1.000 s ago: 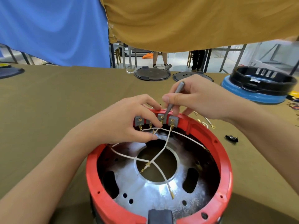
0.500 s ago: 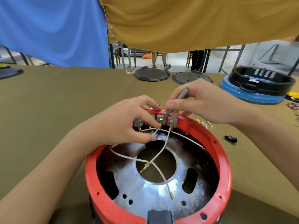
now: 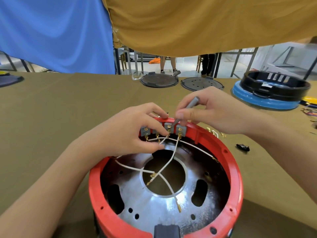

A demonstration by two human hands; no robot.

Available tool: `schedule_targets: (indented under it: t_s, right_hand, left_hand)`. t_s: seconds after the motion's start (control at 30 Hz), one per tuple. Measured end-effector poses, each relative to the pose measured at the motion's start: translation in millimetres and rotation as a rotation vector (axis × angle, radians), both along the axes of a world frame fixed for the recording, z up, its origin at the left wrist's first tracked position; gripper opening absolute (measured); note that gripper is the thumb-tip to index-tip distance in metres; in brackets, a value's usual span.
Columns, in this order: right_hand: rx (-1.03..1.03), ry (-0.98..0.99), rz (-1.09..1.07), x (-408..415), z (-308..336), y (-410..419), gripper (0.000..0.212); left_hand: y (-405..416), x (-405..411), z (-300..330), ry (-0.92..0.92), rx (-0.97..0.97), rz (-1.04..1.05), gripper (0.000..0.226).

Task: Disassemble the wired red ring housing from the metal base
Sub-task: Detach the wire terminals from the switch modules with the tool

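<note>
Table (image 3: 51, 117): covered in olive-brown cloth, carrying every item below. The red ring serves as landmark.

Blue cloth (image 3: 51, 31) and mustard cloth (image 3: 205, 23): hanging beyond the far edge of the table, well behind the red ring.

Red ring (image 3: 233, 169): round plastic housing at the near middle of the table, open side up, seated around the metal base.

Metal base (image 3: 163, 208): shiny dished plate inside the red ring, with a large middle hole, long slots and small round holes.

Black ring on a blue base (image 3: 274, 88): far right of the red ring, well apart.

Two dark round lids (image 3: 158, 80): side by side behind the red ring, near the far table edge.

Left hand (image 3: 127, 134): at the far rim of the red ring, forefinger and thumb pinching a white wire just below the grey blocks.

Right hand (image 3: 211, 109): above the far rim of the red ring, fingers closed around a grey tool.

White wires (image 3: 164, 169): crossing over the middle hole inside the red ring, brass ends loose.

Grey blocks (image 3: 180, 130): a row on the inner far wall of the red ring, with brass tabs.

Grey tool (image 3: 191, 104): slanted, tip down at one grey block.

Small black piece (image 3: 242, 147): on the cloth just right of the red ring.
</note>
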State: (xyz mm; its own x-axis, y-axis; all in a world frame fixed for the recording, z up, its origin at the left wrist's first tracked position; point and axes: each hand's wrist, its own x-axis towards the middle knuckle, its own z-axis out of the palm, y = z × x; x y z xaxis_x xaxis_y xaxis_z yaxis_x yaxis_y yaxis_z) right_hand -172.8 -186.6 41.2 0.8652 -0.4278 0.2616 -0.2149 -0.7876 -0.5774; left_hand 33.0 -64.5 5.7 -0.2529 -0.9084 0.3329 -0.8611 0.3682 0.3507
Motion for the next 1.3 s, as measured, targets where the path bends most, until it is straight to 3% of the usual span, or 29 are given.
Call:
schedule_targets:
  t_s: [0.1, 0.17, 0.33, 0.6, 0.73, 0.97, 1.13, 1.3]
  right_hand:
    - [-0.208, 0.031, 0.05, -8, -2, 4, 0.02]
    - [-0.238, 0.008, 0.051, -11, -7, 4, 0.024]
    - [0.093, -0.14, 0.021, -8, -17, -2, 0.019]
    - [0.287, -0.119, -0.014, 1, -10, -7, 0.028]
    - [0.231, -0.125, -0.035, 2, -12, -4, 0.024]
    - [-0.122, -0.063, -0.037, -3, -15, 8, 0.019]
    - [-0.004, -0.149, -0.048, -7, -15, 4, 0.021]
    - [-0.071, -0.139, -0.04, -4, -17, 6, 0.023]
  left_hand:
    - [0, 0, 1, -0.029, -0.002, 0.001, 0.029]
    - [0, 0, 0, -0.039, 0.009, -0.005, 0.026]
    - [1, -1, 0, -0.013, 0.015, -0.001, 0.028]
    - [0, 0, 0, -0.001, 0.015, 0.004, 0.03]
    - [0, -1, 0, -0.004, 0.012, 0.014, 0.03]
    - [1, -3, 1, -0.012, 0.011, 0.018, 0.028]
    - [1, -3, 1, 0.001, 0.014, 0.017, 0.028]
    - [1, -4, 1, 0.0, 0.008, 0.014, 0.027]
